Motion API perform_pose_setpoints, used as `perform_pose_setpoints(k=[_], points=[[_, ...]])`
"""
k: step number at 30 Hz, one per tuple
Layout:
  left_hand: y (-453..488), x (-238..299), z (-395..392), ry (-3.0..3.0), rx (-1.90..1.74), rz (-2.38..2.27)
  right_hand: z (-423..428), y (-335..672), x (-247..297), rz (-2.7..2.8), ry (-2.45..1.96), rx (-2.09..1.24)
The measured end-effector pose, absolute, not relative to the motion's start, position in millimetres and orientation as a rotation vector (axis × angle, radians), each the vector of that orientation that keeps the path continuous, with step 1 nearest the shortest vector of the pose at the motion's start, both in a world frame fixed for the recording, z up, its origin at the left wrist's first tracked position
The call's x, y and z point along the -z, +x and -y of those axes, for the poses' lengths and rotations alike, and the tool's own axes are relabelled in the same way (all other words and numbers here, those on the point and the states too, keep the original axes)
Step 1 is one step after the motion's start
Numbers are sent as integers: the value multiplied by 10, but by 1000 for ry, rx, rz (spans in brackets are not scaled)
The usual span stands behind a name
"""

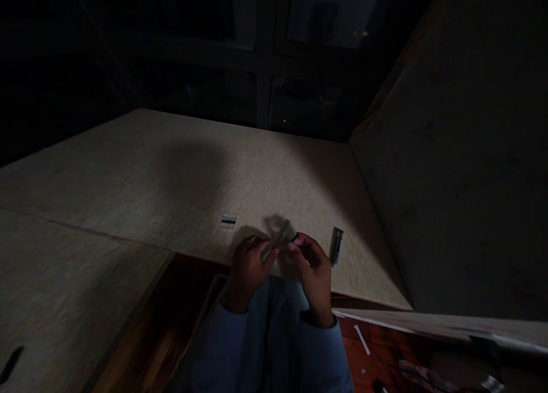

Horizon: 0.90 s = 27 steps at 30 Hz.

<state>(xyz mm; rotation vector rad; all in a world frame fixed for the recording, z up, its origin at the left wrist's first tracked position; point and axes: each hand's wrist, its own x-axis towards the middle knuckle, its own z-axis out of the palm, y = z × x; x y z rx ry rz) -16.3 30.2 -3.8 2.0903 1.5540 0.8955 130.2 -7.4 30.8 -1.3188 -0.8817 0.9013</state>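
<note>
My left hand (252, 267) is closed around a thin, flat greyish strip (282, 233) that points up and away over the table edge. Facing it, my right hand (311, 264) pinches a small dark piece (294, 239) between thumb and fingers; its kind is too small and dim to make out. The two hands are close together, with a narrow gap between strip and piece. To the right of my right hand lies a slim dark and silvery tool (337, 246) with a wider top end. Beyond my left hand rests a small clear case (228, 220) with a dark bar in it.
The pale mottled tabletop (257, 170) runs back to dark window panes (197, 96). A wall (462, 181) rises along the right. Below the near edge, a white strip (362, 340) and other litter lie on the reddish floor (381, 347). Light is low.
</note>
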Motion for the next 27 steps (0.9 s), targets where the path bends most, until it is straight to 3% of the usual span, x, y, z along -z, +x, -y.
perform_pose_setpoints(k=[7, 14, 27], points=[[-6, -109, -216, 1748, -1211, -1195, 81, 1342, -320, 873, -1316, -914], [24, -230, -156, 1450, -1268, -766, 123, 1267, -427, 965, -1234, -1016], [-78, -268, -218, 1783, -1457, -892, 146, 1192, -580, 973, -1143, -1242]])
